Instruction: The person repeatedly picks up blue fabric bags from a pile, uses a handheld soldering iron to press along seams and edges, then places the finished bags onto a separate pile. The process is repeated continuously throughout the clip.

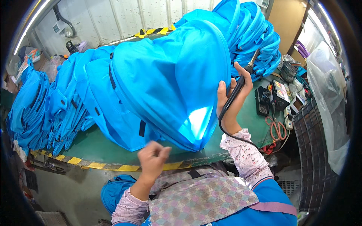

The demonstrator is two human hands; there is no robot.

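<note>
Your right hand [237, 94] is closed around a corded black pen-shaped tool [234, 92], with the thumb on one side, the index finger raised along it, and its metal tip pointing to the far right. That hand is just beside the right edge of the large blue fabric piece [158, 71], which lies across the middle of the green table [107, 141], its rounded rim bulging up and a bright patch of light near its lower right corner. Your left hand [151, 158] is nearer to you, by the table's near edge, its fingers curled loosely shut; you cannot tell from here whether they pinch anything. More blue pieces [30, 113] lie bunched on the left, and another blue pile [256, 41] sits at the far right. To the right of your tool hand are a black box [279, 95] and red-handled scissors [277, 129].
</note>
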